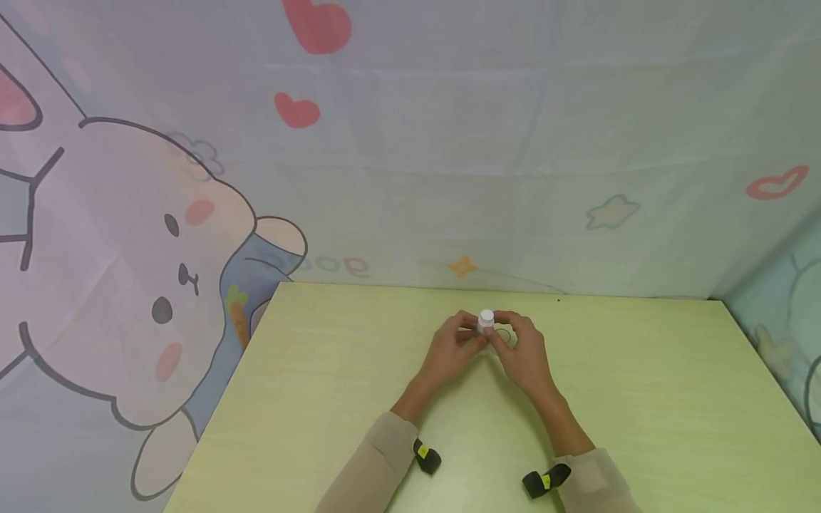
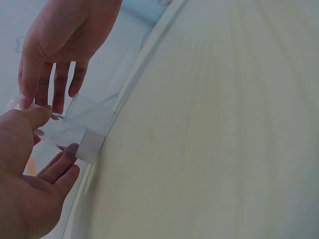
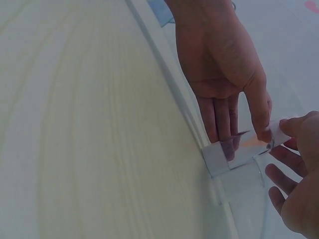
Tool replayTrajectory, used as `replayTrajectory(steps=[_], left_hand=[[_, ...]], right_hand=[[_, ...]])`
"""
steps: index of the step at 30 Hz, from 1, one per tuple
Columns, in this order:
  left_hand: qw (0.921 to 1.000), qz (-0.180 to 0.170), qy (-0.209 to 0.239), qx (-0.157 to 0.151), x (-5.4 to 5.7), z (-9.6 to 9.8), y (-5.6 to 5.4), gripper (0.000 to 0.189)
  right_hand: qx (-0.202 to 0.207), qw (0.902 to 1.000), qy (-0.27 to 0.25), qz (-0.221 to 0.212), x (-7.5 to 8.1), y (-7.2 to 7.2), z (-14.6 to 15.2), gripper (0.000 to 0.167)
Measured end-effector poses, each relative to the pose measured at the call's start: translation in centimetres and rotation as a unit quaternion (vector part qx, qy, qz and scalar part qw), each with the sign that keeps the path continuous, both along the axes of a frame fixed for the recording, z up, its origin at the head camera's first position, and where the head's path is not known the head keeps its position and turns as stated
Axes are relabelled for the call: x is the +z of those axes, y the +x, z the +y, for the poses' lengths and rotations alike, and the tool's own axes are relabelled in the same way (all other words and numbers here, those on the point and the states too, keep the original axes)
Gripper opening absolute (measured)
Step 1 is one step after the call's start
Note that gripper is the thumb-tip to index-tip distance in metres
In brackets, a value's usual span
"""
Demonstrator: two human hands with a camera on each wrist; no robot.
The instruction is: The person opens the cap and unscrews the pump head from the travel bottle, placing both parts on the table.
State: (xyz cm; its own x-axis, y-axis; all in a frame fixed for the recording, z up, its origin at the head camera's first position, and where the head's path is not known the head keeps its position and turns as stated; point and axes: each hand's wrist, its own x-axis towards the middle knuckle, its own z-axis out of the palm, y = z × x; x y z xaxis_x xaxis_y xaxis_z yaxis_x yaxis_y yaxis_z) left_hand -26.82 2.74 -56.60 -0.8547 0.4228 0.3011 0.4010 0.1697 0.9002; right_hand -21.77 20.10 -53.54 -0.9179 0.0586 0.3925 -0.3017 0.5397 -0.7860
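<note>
A small bottle (image 1: 485,323) with a white cap stands between both hands near the table's far side. Its body looks shiny or clear above a white lower band (image 2: 91,146). Thumb and fingertips of the left hand (image 1: 445,355) hold the bottle's body from the left. From the right, the right hand (image 1: 524,356) pinches it near the neck with thumb and forefinger, other fingers spread loosely. Close beside the bottle is a clear, cup-like piece (image 2: 88,115), faint in the head view. Fingers partly hide the bottle in each view.
The pale yellow-green table (image 1: 308,377) extends to both sides of the hands. Behind it hangs a printed cloth (image 1: 410,142) with hearts and a rabbit. Black camera mounts (image 1: 427,457) sit at both wrists, by the beige sleeves (image 1: 375,463).
</note>
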Motion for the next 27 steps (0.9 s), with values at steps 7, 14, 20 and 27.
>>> replayTrajectory(steps=[7,14,20,27], left_hand=[[0.9999,-0.013,0.0,-0.002,-0.02,-0.05,0.02,0.026],[1.0,0.0,0.006,-0.005,0.04,0.01,0.07,0.025],[0.9999,-0.007,0.013,-0.007,0.12,0.08,0.07,0.024],[0.9997,-0.013,0.018,0.003,0.31,0.33,0.2,0.024]], right_hand=[[0.005,0.9999,-0.008,-0.005,-0.04,0.03,0.04,0.038],[0.006,0.9999,-0.007,-0.007,0.0,0.07,0.08,0.038],[0.01,0.9999,0.002,0.013,-0.08,0.01,0.25,0.036],[0.013,0.9996,-0.013,0.021,0.02,-0.03,0.33,0.035]])
